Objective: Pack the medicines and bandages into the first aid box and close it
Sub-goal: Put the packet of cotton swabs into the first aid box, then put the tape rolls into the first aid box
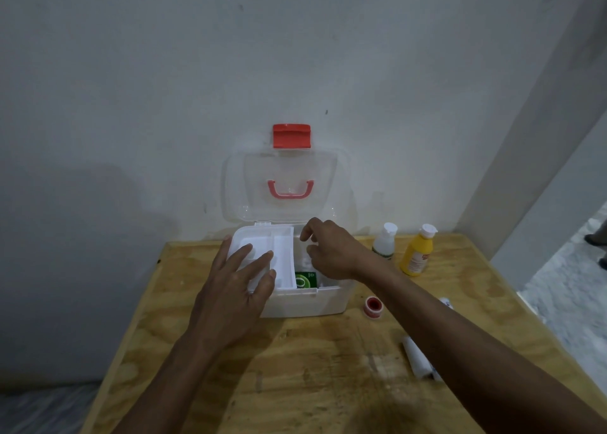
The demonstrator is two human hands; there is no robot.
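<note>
The white first aid box [305, 303] stands open on the wooden table, its clear lid [289, 187] with a red latch leaning back against the wall. A white divided tray [282, 253] lies over the left part of the box. My left hand [236, 289] rests flat on that tray with fingers spread. My right hand [328, 249] hovers over the open right part with fingers curled; whether it holds anything I cannot tell. A green packet [306, 279] shows inside. On the table lie a red tape roll [373, 305], a clear bottle [385, 241], a yellow bottle [417, 254] and a white bandage roll [417, 358].
The table [295, 368] stands against a grey wall. Its right edge runs close to the bottles and the bandage roll. Another small white item [445, 301] peeks out behind my right forearm. The floor drops away to the right and left.
</note>
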